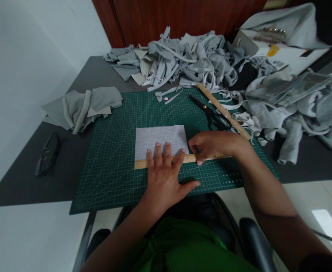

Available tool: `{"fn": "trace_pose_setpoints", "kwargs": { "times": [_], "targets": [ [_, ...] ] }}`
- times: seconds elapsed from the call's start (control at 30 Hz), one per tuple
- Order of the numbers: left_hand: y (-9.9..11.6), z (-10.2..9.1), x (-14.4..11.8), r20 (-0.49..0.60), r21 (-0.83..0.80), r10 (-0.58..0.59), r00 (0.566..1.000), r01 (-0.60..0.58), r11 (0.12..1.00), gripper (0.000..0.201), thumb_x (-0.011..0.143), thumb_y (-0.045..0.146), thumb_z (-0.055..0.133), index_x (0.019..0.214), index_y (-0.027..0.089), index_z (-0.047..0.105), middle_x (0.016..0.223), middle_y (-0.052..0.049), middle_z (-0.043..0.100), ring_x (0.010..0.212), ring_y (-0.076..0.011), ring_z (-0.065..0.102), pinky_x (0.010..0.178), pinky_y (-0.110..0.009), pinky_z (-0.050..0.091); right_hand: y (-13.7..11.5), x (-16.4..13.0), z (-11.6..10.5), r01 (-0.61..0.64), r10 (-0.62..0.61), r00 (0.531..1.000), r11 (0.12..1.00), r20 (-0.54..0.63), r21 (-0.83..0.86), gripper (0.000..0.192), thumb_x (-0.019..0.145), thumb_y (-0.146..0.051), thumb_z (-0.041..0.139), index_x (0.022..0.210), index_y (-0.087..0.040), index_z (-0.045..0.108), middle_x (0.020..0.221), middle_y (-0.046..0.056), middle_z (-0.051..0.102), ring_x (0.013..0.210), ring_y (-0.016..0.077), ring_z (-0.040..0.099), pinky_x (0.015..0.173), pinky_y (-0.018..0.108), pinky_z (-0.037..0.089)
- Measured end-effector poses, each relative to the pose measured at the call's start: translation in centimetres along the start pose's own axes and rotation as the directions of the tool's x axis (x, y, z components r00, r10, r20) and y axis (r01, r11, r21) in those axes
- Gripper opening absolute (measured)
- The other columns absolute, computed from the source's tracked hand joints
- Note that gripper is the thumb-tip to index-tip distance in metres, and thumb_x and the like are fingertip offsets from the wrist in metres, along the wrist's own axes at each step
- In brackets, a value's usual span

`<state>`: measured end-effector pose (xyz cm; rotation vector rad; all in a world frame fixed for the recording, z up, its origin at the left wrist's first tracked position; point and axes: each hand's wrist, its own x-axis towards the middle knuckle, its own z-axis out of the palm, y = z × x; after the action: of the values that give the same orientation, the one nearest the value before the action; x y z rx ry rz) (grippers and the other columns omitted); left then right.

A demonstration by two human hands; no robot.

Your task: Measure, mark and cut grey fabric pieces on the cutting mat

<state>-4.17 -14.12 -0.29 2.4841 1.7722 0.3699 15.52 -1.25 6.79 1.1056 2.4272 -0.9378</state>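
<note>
Pressing wooden ruler (143, 163) onto grey fabric (160, 140): left hand (166, 177) fingers splayed flat; right hand (214, 145) fingers pinching ruler.

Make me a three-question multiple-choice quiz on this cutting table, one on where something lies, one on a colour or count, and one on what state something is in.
1. Where do the scissors lie?
A. On the cutting mat, beside the slanted ruler
B. On the floor
C. On the white box

2. How many wooden rulers are in view?
A. One
B. Two
C. Four

3. How is the left hand placed?
A. Clenched in the air
B. Flat, fingers spread, across the near ruler onto the grey fabric piece
C. Gripping the scissors

Answers: 1 A, the black scissors rest on the green mat next to the slanted ruler. 2 B, one under the hands, one near the scrap pile. 3 B, the palm presses down while the right hand pinches the ruler.
</note>
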Motion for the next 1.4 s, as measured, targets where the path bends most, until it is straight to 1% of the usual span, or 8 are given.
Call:
{"fn": "trace_pose_setpoints", "kwargs": {
  "times": [0.27, 0.43, 0.57, 0.83, 0.97, 1.13, 1.27, 1.4],
  "targets": [
    [0.0, 0.0, -0.1, 0.005, 0.062, 0.012, 1.000, -0.012, 0.998, 0.103, 0.081, 0.092, 0.056, 0.160, 0.026, 0.046, 0.170, -0.019, 0.036, 0.158, -0.0519, 0.025, 0.126, -0.073, 0.017, 0.2, 0.1, 0.0, 0.011, -0.011, 1.000, 1.000, 0.009, 0.018, 0.024, 0.072, -0.022, 0.082, 0.079, -0.021, 0.058, 0.078, -0.002, 0.059, 0.074, 0.0186, 0.056, 0.060, 0.030, 0.032],
    [0.0, -0.1, 0.0, 0.009, 0.076, 0.010, 1.000, -0.010, 0.997, 0.103, 0.081, 0.093, 0.056, 0.160, 0.027, 0.047, 0.170, -0.019, 0.037, 0.157, -0.0519, 0.026, 0.126, -0.073, 0.018, 0.4, 0.2, 0.1, 0.019, -0.019, 1.000, 0.999, 0.017, 0.030, 0.024, 0.072, -0.023, 0.082, 0.079, -0.022, 0.058, 0.077, -0.002, 0.059, 0.073, 0.0190, 0.056, 0.060, 0.030, 0.032],
    [0.0, -0.1, 0.0, 0.011, 0.066, 0.007, 1.000, -0.008, 0.998, 0.103, 0.081, 0.093, 0.054, 0.160, 0.027, 0.047, 0.170, -0.020, 0.036, 0.158, -0.0520, 0.025, 0.126, -0.073, 0.017, 0.5, 0.4, 0.2, 0.005, -0.006, 1.000, 0.999, 0.023, 0.035, 0.024, 0.071, -0.022, 0.082, 0.078, -0.022, 0.058, 0.077, -0.002, 0.059, 0.073, 0.0192, 0.056, 0.060, 0.031, 0.033],
    [0.0, 0.2, -0.2, -0.019, 0.009, 0.009, 1.000, -0.009, 1.000, 0.101, 0.080, 0.092, 0.058, 0.159, 0.029, 0.047, 0.171, -0.017, 0.035, 0.159, -0.0516, 0.021, 0.125, -0.075, 0.015, 0.8, 0.6, 0.3, 0.003, -0.006, 0.999, 0.995, 0.032, 0.095, 0.026, 0.067, -0.025, 0.081, 0.079, -0.022, 0.058, 0.078, -0.002, 0.059, 0.074, 0.0195, 0.055, 0.061, 0.030, 0.035],
    [0.1, 0.4, -0.7, -0.047, -0.004, 0.015, 0.999, -0.015, 1.000, 0.106, 0.079, 0.093, 0.057, 0.160, 0.027, 0.044, 0.171, -0.020, 0.032, 0.160, -0.0518, 0.017, 0.126, -0.075, 0.013, 1.7, 0.9, 0.9, 0.018, -0.030, 0.997, 0.982, 0.065, 0.189, 0.025, 0.067, -0.029, 0.079, 0.078, -0.022, 0.058, 0.074, -0.002, 0.058, 0.071, 0.0186, 0.053, 0.061, 0.029, 0.036],
    [0.1, 0.8, -1.2, -0.080, -0.038, 0.014, 0.997, -0.017, 0.999, 0.110, 0.077, 0.096, 0.056, 0.160, 0.026, 0.044, 0.172, -0.021, 0.032, 0.161, -0.0521, 0.015, 0.125, -0.075, 0.010, 3.1, 1.3, 2.0, 0.012, -0.034, 0.996, 0.966, 0.081, 0.258, 0.022, 0.072, -0.037, 0.075, 0.077, -0.023, 0.059, 0.074, -0.002, 0.059, 0.069, 0.0182, 0.053, 0.059, 0.029, 0.037],
    [0.1, 0.5, -1.5, -0.075, -0.068, 0.014, 0.997, -0.019, 0.998, 0.109, 0.078, 0.097, 0.052, 0.159, 0.024, 0.046, 0.171, -0.024, 0.031, 0.160, -0.0529, 0.014, 0.125, -0.075, 0.009, 3.1, 1.3, 2.2, -0.031, -0.002, 0.994, 0.956, 0.111, 0.292, 0.023, 0.070, -0.038, 0.074, 0.077, -0.023, 0.059, 0.072, -0.001, 0.059, 0.070, 0.0195, 0.052, 0.059, 0.030, 0.037],
    [0.3, 0.0, -1.7, -0.062, -0.065, 0.008, 0.998, -0.012, 0.998, 0.110, 0.079, 0.097, 0.052, 0.161, 0.023, 0.044, 0.171, -0.025, 0.031, 0.161, -0.0522, 0.015, 0.126, -0.073, 0.007, 3.1, 1.3, 2.4, -0.053, 0.017, 0.990, 0.963, 0.137, 0.266, 0.026, 0.070, -0.043, 0.073, 0.076, -0.022, 0.059, 0.071, 0.000, 0.057, 0.071, 0.0210, 0.052, 0.061, 0.032, 0.037]
  ]
}}
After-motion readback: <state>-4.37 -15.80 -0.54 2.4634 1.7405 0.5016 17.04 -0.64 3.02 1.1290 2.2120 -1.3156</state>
